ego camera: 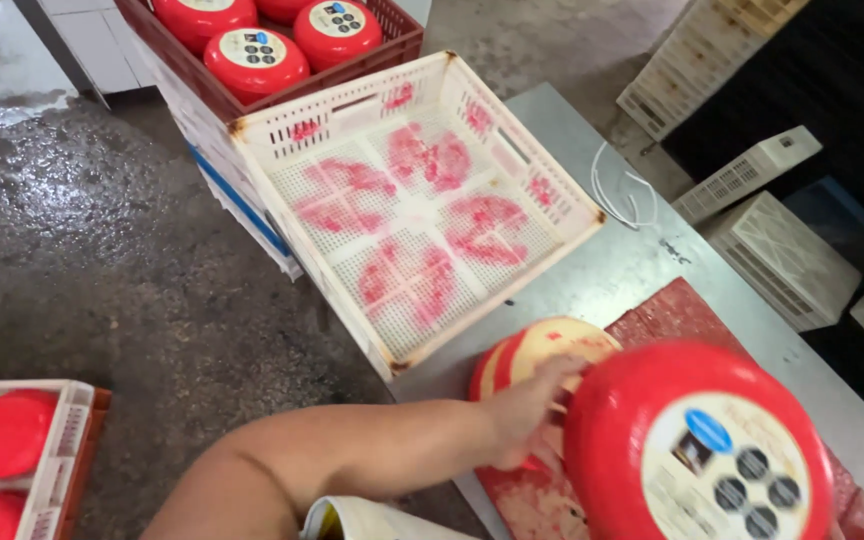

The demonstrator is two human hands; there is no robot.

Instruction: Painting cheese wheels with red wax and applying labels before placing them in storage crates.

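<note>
My left hand (524, 412) reaches in from the lower left, forearm bare. Its fingers lie against a round yellow disc with red streaks (552, 345) that rests on a red-stained board (674, 312). The fingertips also meet the edge of a big red wax-coated cheese wheel (652, 420) with a round label, which fills the lower right close to the camera. Part of the fingers is hidden behind that wheel. My right hand is out of sight.
A white plastic crate (497, 290), stained red inside, sits tilted at the metal table's (592, 280) corner. Behind it a red crate (392, 45) holds labelled red wheels (252, 60). Another crate (67, 440) with red wheels is at lower left. White crates (782, 260) stand at right, on wet concrete floor.
</note>
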